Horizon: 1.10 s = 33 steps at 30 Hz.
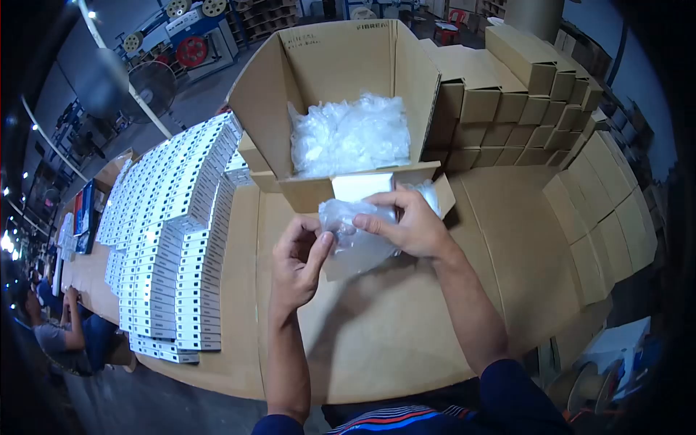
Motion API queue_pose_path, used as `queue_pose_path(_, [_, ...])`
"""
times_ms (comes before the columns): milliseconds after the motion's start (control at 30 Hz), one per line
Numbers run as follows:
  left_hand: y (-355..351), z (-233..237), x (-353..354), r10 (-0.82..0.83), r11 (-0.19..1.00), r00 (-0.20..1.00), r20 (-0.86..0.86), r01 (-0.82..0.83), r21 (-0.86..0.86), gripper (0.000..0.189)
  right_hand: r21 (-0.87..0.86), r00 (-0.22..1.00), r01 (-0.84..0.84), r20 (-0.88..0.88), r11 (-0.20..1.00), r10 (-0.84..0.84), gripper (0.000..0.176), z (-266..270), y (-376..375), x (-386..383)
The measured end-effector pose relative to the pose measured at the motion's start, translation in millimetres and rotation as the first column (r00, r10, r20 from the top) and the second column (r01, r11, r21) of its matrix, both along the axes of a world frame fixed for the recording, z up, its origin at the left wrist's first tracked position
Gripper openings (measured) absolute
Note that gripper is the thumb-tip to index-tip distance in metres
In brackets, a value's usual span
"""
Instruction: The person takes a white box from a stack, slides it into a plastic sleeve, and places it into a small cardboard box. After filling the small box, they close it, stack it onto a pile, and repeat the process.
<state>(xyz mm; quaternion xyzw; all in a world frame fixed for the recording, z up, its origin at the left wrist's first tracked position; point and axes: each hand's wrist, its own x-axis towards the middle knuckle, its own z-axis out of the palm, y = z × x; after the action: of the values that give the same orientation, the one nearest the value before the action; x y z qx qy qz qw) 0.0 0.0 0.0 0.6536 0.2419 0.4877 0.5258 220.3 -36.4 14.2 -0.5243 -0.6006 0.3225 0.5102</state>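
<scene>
Bag [362,255], clear: left hand [296,264] pinches its edge, right hand [413,226] grips its far side; best kept light, film taut.

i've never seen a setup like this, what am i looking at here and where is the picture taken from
There is no robot: these are a person's bare hands, seen by one camera worn on the head, looking forward and down. The left hand and right hand hold a clear plastic bag. Just beyond is an open cardboard box, then a larger carton holding more clear plastic. Stacked white boxes stand to the left, brown cardboard boxes to the right.
</scene>
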Motion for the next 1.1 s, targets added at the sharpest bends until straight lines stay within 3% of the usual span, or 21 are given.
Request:
queue_pose_path(33, [-3,-8,0,-0.004,1.0,1.0,-0.003,0.004,-0.006,0.014,-0.094,1.0,-0.016,-0.013,0.995,0.015,0.034,-5,-9,-3])
queue_pose_path(67, [-4,-17,0,-0.009,1.0,1.0,-0.005,0.009,-0.009,0.015,-0.075,0.979,-0.026,-0.204,0.997,0.01,0.026,-25,-13,-6])
queue_pose_path(167, [-34,-52,-16,-0.024,0.996,0.995,0.098,0.033,-0.084,0.02,-0.106,0.881,-0.092,-0.473,0.99,0.031,0.018,-42,-66,-34])
queue_pose_path(300, [-61,-86,-24,0.067,0.889,0.857,0.51,0.181,-0.421,0.02,-0.174,0.651,-0.083,-0.755,0.981,-0.079,0.012,-62,-105,-30])
queue_pose_path(333, [-62,-92,-32,-0.014,0.891,0.861,0.509,0.241,-0.384,0.014,-0.197,0.69,-0.072,-0.718,0.978,-0.094,0.013,-66,-113,-28])
queue_pose_path(433, [-82,-81,-19,0.147,0.986,0.976,0.158,-0.132,-0.101,0.022,-0.274,0.854,0.011,-0.497,0.962,-0.152,0.015,-76,-134,-32])
queue_pose_path(467, [-80,-78,-25,0.182,0.957,0.98,-0.081,-0.158,0.242,0.035,-0.283,0.856,-0.001,-0.496,0.959,-0.145,0.017,-77,-139,-36])
queue_pose_path(533, [-82,-62,-27,0.138,0.841,0.947,-0.289,0.042,0.539,0.035,-0.32,0.751,-0.084,-0.643,0.944,-0.151,0.017,-88,-145,-43])
queue_pose_path(600, [-90,-45,-21,0.11,0.704,0.912,-0.396,0.21,0.679,0.029,-0.305,0.668,-0.155,-0.733,0.939,-0.128,0.024,-105,-151,-48])
queue_pose_path(700, [-99,-85,-15,-0.02,0.891,0.972,-0.236,0.124,0.436,0.022,-0.469,0.713,-0.201,-0.672,0.86,-0.2,0.033,-108,-161,-45])
queue_pose_path(733, [-115,-87,-11,0.07,0.994,0.973,-0.22,-0.05,0.092,0.01,-0.36,0.695,-0.196,-0.707,0.912,-0.129,0.044,-116,-165,-42])
queue_pose_path(833, [-131,-89,1,0.249,0.945,0.916,-0.315,-0.3,-0.128,0.017,-0.062,0.674,-0.087,-0.739,0.994,0.013,0.049,-126,-176,-35])
queue_pose_path(867, [-137,-85,5,0.323,0.935,0.88,-0.348,-0.354,-0.027,0.022,-0.085,0.644,-0.032,-0.763,0.996,-0.045,0.049,-126,-179,-37])
queue_pose_path(967, [-148,-95,10,0.294,0.918,0.906,-0.303,-0.356,-0.176,0.026,-0.195,0.881,0.116,-0.433,0.974,-0.192,0.039,-128,-184,-52])
queue_pose_path(1000, [-148,-103,11,0.29,0.921,0.912,-0.289,-0.348,-0.175,0.031,-0.18,0.879,0.291,-0.337,0.94,-0.337,0.031,-126,-182,-63])
queue_pose_path(1100, [-151,-115,11,0.349,0.843,0.924,-0.16,-0.383,-0.378,0.034,-0.287,0.863,0.37,-0.247,0.884,-0.441,0.026,-132,-182,-68])
